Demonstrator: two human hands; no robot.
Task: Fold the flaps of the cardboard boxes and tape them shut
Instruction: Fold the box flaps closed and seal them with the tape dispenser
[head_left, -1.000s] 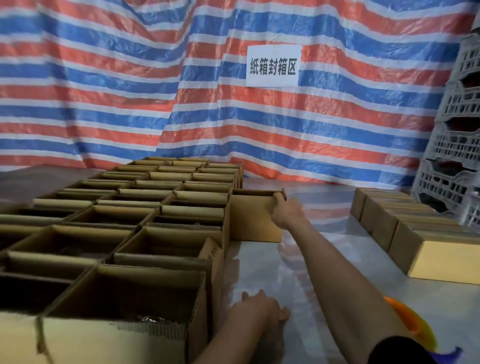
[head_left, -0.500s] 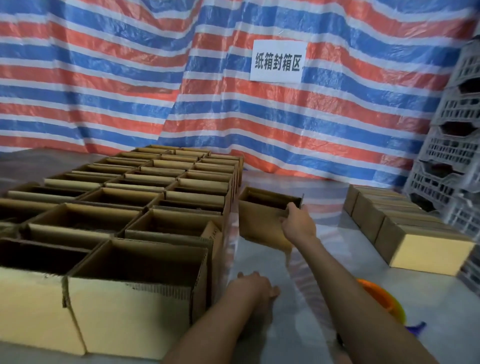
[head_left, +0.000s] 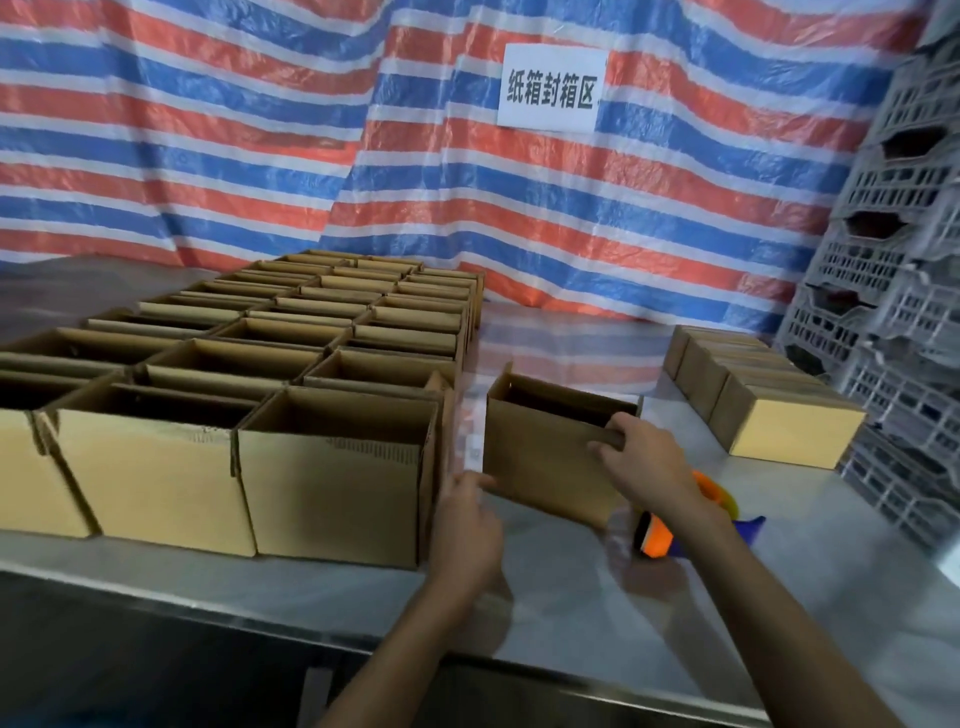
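Note:
One open cardboard box (head_left: 540, 457) stands alone on the metal table (head_left: 311, 587), tilted slightly toward me. My right hand (head_left: 641, 457) grips its near top edge, fingers curled over the rim. My left hand (head_left: 467, 525) lies on the table at the box's lower left corner, fingertips touching or nearly touching it. An orange and blue tape dispenser (head_left: 675, 530) lies on the table just behind my right forearm, partly hidden by it.
A large block of several open boxes (head_left: 332, 467) fills the table's left side. A row of closed boxes (head_left: 789, 431) sits at the right. Grey plastic crates (head_left: 893, 291) are stacked at the far right. A striped tarp (head_left: 260, 130) hangs behind.
My right hand has pulled the single box from the far side of the table toward me. My left hand has moved forward to the box's corner. The camera has drawn back.

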